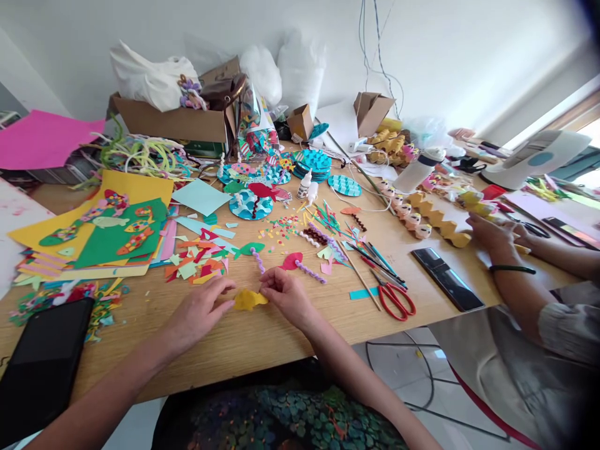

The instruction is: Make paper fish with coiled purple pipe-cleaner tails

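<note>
A small yellow paper fish cutout [250, 300] lies just above the table's front part, between my two hands. My right hand [285, 297] pinches its right end between thumb and fingers. At its left end is my left hand [204, 309], thumb and forefinger parted, the thumb tip at the paper's edge; whether it touches cannot be made out. Just beyond lie a green paper fish [249, 250] and a red paper fish [291, 261], each with a twisted lilac pipe cleaner attached. Colored paper scraps [197, 256] are strewn beyond my left hand.
Red-handled scissors [396, 300], a wooden stick [360, 278] and a phone [447, 279] lie to the right. A glue bottle [304, 185] stands near blue decorated discs [312, 165]. Another person's hands [497, 237] work on yellow egg-carton pieces [438, 219]. A black tablet or phone [47, 362] is at left.
</note>
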`<state>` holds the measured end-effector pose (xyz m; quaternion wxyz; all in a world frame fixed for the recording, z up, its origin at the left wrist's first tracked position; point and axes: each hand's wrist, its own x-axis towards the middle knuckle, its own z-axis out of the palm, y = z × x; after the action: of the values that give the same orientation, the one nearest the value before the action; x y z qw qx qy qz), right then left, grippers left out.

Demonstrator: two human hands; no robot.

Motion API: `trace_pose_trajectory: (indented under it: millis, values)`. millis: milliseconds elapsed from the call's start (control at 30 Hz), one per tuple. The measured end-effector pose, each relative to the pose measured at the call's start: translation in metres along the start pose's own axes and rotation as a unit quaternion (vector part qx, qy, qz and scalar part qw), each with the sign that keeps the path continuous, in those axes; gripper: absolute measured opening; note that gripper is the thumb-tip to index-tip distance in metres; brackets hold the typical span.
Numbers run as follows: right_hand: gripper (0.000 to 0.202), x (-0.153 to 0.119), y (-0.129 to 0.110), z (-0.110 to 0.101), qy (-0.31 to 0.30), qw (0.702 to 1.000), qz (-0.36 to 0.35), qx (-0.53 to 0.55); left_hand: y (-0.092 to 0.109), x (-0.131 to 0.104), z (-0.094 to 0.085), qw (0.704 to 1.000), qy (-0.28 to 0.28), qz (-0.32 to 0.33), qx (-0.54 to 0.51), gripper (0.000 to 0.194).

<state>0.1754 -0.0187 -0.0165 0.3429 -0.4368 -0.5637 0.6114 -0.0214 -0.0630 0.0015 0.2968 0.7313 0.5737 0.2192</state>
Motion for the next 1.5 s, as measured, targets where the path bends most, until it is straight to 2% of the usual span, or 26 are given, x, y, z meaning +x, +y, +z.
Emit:
trace_pose_trajectory:
  millis: [133, 200, 333, 433, 500, 567, 667, 767, 833, 967, 1100, 1200, 1267, 1367, 1500]
  values:
    - [0.018, -0.002, -0.019, -0.005, -0.006, 0.983, 0.023, 0.18, 0.0, 0.0, -0.001, 0.98, 0.056, -0.031, -0.19, 0.029]
    - [0.023, -0.001, -0.025, -0.007, 0.004, 0.966, 0.054, 0.253, -0.001, 0.0, 0.004, 0.973, 0.083, -0.009, -0.214, 0.038]
    - [0.028, -0.001, -0.023, -0.006, -0.001, 0.924, 0.112, 0.366, 0.001, 0.001, 0.017, 0.98, 0.133, 0.085, -0.117, 0.046]
    - [0.028, -0.001, -0.019, -0.001, -0.001, 0.907, 0.125, 0.403, 0.007, 0.004, 0.019, 0.976, 0.164, 0.137, -0.053, 0.036]
    - [0.027, -0.001, -0.017, 0.002, 0.006, 0.899, 0.13, 0.419, 0.011, 0.006, 0.017, 0.971, 0.185, 0.147, -0.032, 0.027]
    - [0.026, -0.001, -0.018, 0.004, 0.016, 0.895, 0.134, 0.426, 0.012, 0.008, 0.015, 0.972, 0.193, 0.131, -0.031, 0.022]
    - [0.026, 0.0, -0.02, 0.005, 0.021, 0.895, 0.136, 0.424, 0.011, 0.011, 0.016, 0.979, 0.179, 0.07, -0.067, 0.017]
    - [0.027, -0.001, -0.02, 0.006, 0.013, 0.903, 0.132, 0.409, 0.007, 0.014, 0.017, 0.974, 0.173, 0.005, -0.147, 0.016]
    - [0.028, -0.004, -0.021, 0.006, 0.017, 0.919, 0.117, 0.376, 0.004, 0.016, 0.014, 0.961, 0.167, -0.037, -0.218, 0.019]
    - [0.024, -0.013, -0.022, 0.001, 0.026, 0.967, 0.071, 0.245, -0.007, 0.012, -0.011, 0.938, 0.164, -0.105, -0.285, 0.027]
    - [0.017, -0.028, -0.018, -0.006, -0.039, 0.999, 0.009, 0.007, -0.029, -0.004, -0.056, 0.934, 0.208, -0.152, -0.247, 0.035]
    - [0.013, -0.038, -0.011, -0.012, -0.052, 0.974, -0.039, -0.218, -0.054, -0.021, -0.097, 0.917, 0.266, -0.203, -0.216, 0.041]
    - [0.014, -0.044, -0.006, -0.015, -0.067, 0.95, -0.056, -0.299, -0.073, -0.032, -0.122, 0.903, 0.296, -0.238, -0.201, 0.044]
    - [0.017, -0.05, -0.001, -0.016, -0.092, 0.93, -0.059, -0.35, -0.102, -0.042, -0.149, 0.895, 0.315, -0.282, -0.141, 0.043]
    - [0.019, -0.049, 0.003, -0.015, -0.104, 0.917, -0.06, -0.38, -0.135, -0.04, -0.163, 0.902, 0.297, -0.3, -0.089, 0.037]
